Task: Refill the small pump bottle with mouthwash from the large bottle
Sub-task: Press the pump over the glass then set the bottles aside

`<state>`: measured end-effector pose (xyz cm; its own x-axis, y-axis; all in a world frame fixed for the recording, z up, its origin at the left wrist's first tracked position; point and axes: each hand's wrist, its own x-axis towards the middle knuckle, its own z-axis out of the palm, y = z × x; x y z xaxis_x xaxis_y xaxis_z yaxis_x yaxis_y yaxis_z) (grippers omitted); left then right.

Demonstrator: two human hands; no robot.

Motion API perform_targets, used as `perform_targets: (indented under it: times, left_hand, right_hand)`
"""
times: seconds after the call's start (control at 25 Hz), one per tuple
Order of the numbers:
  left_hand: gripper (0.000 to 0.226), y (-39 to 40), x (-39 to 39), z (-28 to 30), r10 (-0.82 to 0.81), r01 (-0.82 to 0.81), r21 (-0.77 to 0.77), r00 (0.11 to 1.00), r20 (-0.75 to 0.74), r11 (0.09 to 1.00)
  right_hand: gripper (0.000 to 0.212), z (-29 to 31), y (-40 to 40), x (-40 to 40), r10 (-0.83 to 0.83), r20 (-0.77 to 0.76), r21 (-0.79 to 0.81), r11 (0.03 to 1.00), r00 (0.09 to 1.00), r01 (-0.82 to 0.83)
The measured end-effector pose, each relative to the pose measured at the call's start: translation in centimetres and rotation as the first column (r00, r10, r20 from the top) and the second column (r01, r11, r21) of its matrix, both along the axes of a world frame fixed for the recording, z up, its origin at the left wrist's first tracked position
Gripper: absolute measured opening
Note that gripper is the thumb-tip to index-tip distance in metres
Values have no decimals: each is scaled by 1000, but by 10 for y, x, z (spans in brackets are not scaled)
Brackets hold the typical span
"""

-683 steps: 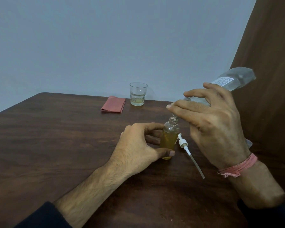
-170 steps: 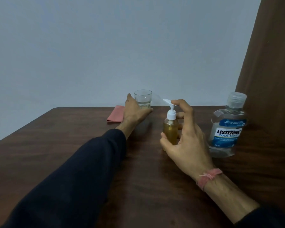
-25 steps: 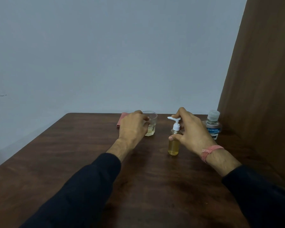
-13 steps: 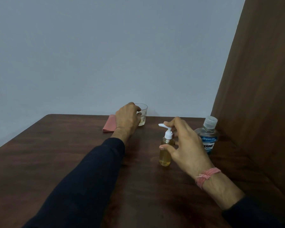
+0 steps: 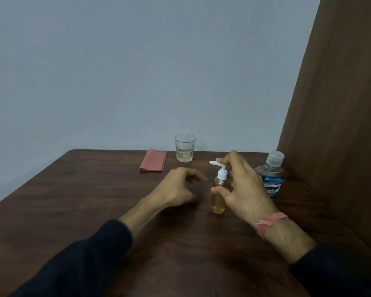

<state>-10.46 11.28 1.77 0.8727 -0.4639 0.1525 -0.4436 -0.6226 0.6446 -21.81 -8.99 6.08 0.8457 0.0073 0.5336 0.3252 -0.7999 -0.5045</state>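
The small pump bottle (image 5: 217,202) stands upright on the dark wooden table (image 5: 94,200), holding yellowish liquid, its white pump fitted on top. My right hand (image 5: 243,187) holds it: the thumb lies across the bottle's front, the other fingers curl behind, and the index finger sits on the pump head. My left hand (image 5: 179,187) hovers just left of the bottle, blurred, fingers loosely curled, holding nothing. The large mouthwash bottle (image 5: 273,179), capped and with a blue label, stands behind my right hand, partly hidden by it.
A glass (image 5: 184,151) with a little pale liquid stands at the table's back edge. A folded red cloth (image 5: 153,163) lies left of it. A brown panel (image 5: 334,125) rises along the table's right side, and a grey wall stands behind.
My left hand has let go of the glass and drawn back toward me, now beside the pump bottle. The glass stays at the back. My right hand keeps its hold.
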Motion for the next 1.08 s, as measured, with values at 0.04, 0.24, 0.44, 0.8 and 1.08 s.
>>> perform_targets:
  times: [0.04,0.24,0.44,0.8,1.08]
  left_hand:
    - [69,1,-16,-2,-147,129,-106,971,-187,986]
    - [51,-23,-59,-12,-64,40,-288,995,-73,957]
    - [45,-38,-54,-10,116,-117,-177,993,-17,977]
    - [45,-74,1,5,203,-203,-45,979,-10,978]
    - [52,-105,82,-1,254,-253,-48,967,-3,966]
  right_hand:
    - [69,1,0,-1,-7,-6,0,1000,1000,7]
    - [69,8,1,-2,-11,-55,-13,1000,998,10]
    - [66,28,-2,3,-154,12,-392,908,988,146]
    - [58,113,-27,67,-120,-308,-592,801,944,-91]
    - [74,122,-73,143,-66,-419,-523,833,906,-181]
